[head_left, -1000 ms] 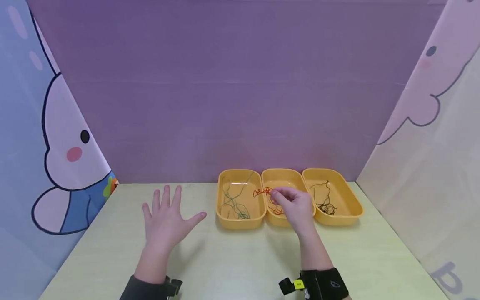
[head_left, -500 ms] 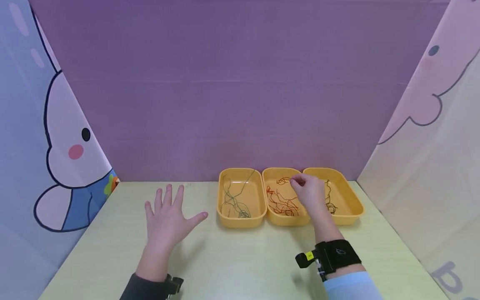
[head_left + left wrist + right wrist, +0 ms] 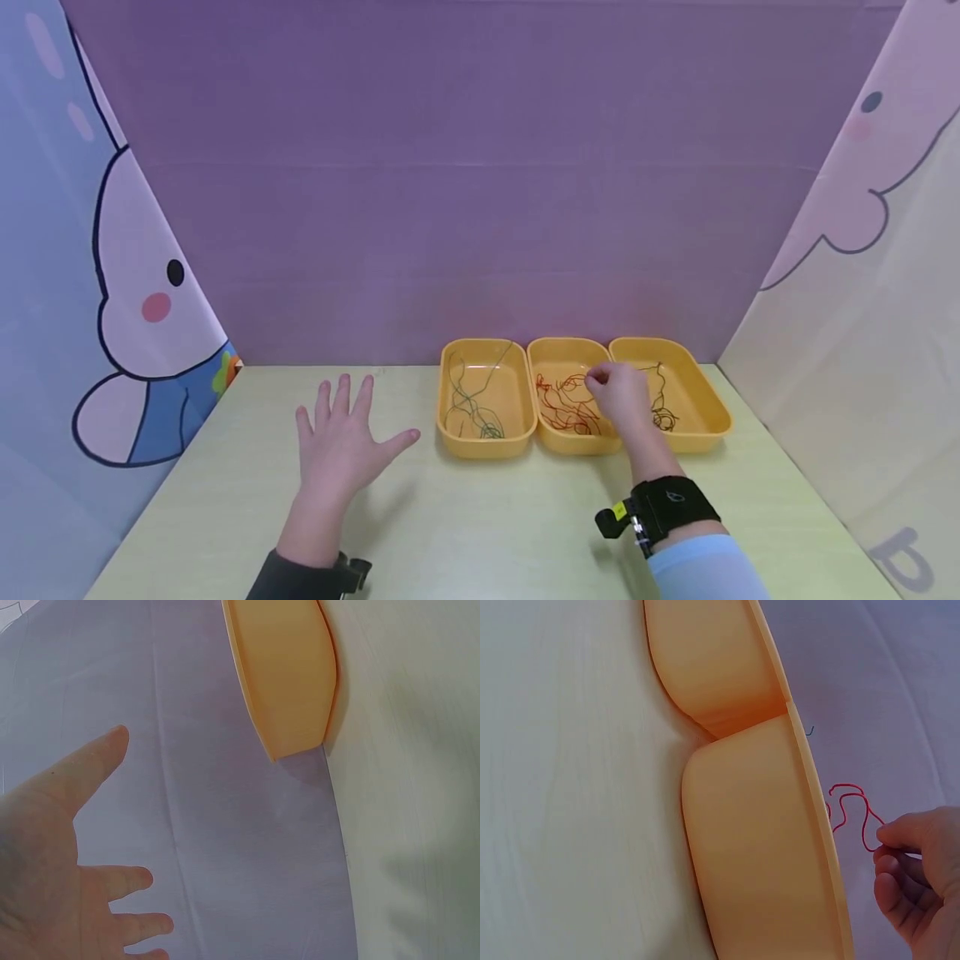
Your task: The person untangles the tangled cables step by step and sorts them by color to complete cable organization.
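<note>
My right hand (image 3: pixel 621 397) is over the right side of the middle yellow tray (image 3: pixel 573 443). In the right wrist view its thumb and index finger pinch a looped red string (image 3: pixel 866 817) above the tray's rim. More tangled red string (image 3: pixel 570 417) lies in that tray. My left hand (image 3: pixel 337 450) hovers over the table left of the trays, fingers spread and holding nothing. The left wrist view shows this palm and thumb (image 3: pixel 97 761) apart from the nearest tray.
The left yellow tray (image 3: pixel 483 448) holds green string (image 3: pixel 476 412). Dark string (image 3: pixel 662 415) lies in the right yellow tray (image 3: pixel 701 400). The trays stand side by side at the back of a pale table (image 3: pixel 480 525), before a purple backdrop (image 3: pixel 480 183).
My right hand moved right from above the middle tray's centre, then lowered slightly. The red string it pinches went from hanging high to dropping lower into the middle tray. My left hand stays spread.
</note>
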A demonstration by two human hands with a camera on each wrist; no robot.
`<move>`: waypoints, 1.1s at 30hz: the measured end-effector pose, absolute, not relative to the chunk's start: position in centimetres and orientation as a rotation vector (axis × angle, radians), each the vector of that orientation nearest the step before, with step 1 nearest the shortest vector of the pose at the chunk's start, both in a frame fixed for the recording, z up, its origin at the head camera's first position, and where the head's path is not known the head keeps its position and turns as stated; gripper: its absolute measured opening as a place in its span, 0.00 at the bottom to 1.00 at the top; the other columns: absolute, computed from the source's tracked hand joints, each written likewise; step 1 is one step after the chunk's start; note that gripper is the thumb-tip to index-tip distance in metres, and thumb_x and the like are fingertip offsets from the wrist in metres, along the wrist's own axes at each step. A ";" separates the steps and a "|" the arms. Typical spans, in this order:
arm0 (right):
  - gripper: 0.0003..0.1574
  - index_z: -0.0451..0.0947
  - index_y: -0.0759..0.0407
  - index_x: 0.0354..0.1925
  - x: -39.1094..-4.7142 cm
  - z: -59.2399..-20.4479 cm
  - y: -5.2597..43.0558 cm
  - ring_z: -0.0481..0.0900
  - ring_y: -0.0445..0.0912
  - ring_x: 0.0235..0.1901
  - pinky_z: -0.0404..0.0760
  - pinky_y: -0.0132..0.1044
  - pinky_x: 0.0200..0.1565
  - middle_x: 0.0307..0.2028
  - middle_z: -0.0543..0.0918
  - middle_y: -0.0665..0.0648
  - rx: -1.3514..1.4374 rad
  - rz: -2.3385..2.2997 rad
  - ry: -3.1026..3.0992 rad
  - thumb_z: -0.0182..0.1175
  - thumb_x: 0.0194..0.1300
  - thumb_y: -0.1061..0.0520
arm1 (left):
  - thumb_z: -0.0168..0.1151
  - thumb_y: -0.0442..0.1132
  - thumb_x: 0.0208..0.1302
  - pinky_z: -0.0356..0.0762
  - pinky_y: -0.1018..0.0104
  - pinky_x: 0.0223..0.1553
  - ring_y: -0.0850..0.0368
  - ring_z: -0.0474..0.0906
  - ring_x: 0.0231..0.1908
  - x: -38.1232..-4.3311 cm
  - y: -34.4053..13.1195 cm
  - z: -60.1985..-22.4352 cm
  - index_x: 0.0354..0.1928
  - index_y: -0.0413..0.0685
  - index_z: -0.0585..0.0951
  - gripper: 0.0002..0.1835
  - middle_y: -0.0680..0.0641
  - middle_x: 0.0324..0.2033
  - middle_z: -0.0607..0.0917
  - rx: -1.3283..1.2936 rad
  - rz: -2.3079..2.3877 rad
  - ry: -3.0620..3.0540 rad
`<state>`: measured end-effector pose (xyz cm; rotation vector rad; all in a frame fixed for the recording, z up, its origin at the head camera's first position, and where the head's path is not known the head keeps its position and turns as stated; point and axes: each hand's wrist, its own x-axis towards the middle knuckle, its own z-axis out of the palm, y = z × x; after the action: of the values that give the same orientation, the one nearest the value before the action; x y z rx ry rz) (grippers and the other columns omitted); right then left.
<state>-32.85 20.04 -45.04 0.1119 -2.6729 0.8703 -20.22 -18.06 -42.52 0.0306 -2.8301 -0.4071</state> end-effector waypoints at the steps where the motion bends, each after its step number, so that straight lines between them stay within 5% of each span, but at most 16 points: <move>1: 0.07 0.84 0.57 0.35 -33.0 -45.2 20.1 0.77 0.50 0.33 0.80 0.46 0.37 0.32 0.84 0.55 0.099 0.868 -2.683 0.62 0.65 0.56 | 0.55 0.78 0.49 0.29 0.28 0.63 0.36 0.32 0.68 -20.2 -18.0 -42.5 0.73 0.46 0.55 0.58 0.33 0.70 0.50 0.028 -0.407 -2.826; 25: 0.13 0.84 0.57 0.44 -31.9 -44.7 20.4 0.78 0.49 0.35 0.81 0.46 0.37 0.37 0.85 0.55 0.101 0.933 -2.664 0.60 0.67 0.51 | 0.57 0.77 0.49 0.29 0.28 0.63 0.36 0.33 0.68 -20.4 -17.8 -42.7 0.73 0.46 0.56 0.58 0.34 0.71 0.50 -0.004 -0.410 -2.840; 28: 0.21 0.79 0.55 0.53 -31.3 -43.7 20.6 0.78 0.52 0.37 0.82 0.48 0.36 0.45 0.82 0.57 0.139 0.977 -2.700 0.57 0.69 0.46 | 0.57 0.77 0.49 0.29 0.29 0.63 0.36 0.32 0.68 -20.4 -17.8 -42.7 0.73 0.47 0.56 0.57 0.34 0.71 0.50 -0.002 -0.415 -2.844; 33: 0.45 0.62 0.47 0.70 -29.6 -42.2 21.3 0.67 0.62 0.58 0.71 0.63 0.54 0.65 0.66 0.62 0.305 0.869 -2.749 0.54 0.63 0.28 | 0.56 0.77 0.49 0.28 0.29 0.63 0.36 0.32 0.68 -20.3 -17.8 -42.8 0.73 0.47 0.56 0.57 0.34 0.71 0.50 -0.006 -0.416 -2.845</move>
<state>-29.63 21.34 -42.19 0.3055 -2.7489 0.8688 -20.34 -17.84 -42.76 -0.0060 -2.8445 -0.4162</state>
